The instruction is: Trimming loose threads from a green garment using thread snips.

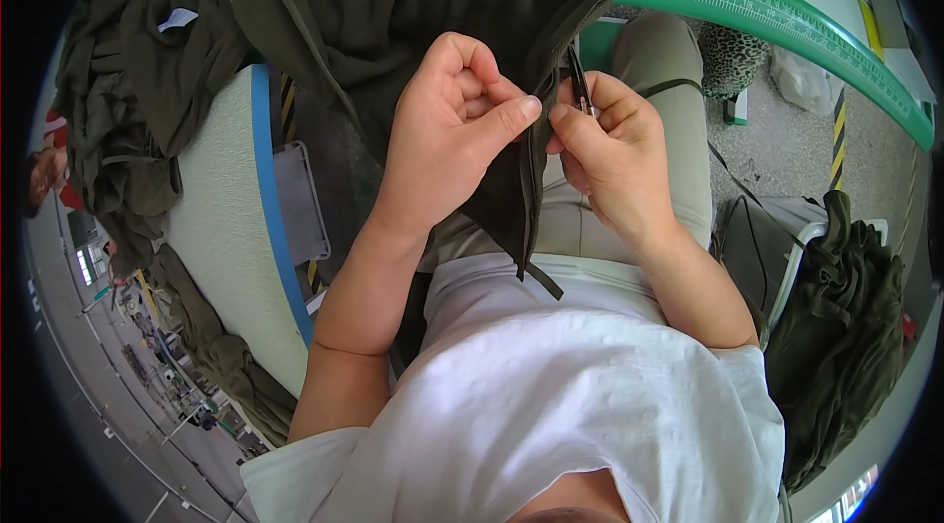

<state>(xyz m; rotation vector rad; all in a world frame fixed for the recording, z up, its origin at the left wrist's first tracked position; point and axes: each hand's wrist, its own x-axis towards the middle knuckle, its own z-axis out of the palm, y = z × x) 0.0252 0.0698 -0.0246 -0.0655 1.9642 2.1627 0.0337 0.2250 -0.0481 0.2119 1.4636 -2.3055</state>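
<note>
A dark olive garment (472, 22) hangs down from the table edge over my lap, its long seamed edge running between my hands. My left hand (457, 125) is closed, thumb against forefinger at that edge, pinching the cloth. Just to the right, my right hand (615, 145) is curled round slim dark thread snips (579, 81), whose blades point up and away from me. Its thumb and forefinger meet near the garment's edge. Below the hands, the garment's lower corner ends in a narrow loose strip (544, 279). What lies between the left fingertips is partly hidden.
More olive garments are heaped on the pale table (221, 199) with a blue edge at the left. A green table edge with ruler marks (777, 22) curves across the upper right. Another olive garment (841, 326) hangs over a metal-framed chair (787, 258) at the right.
</note>
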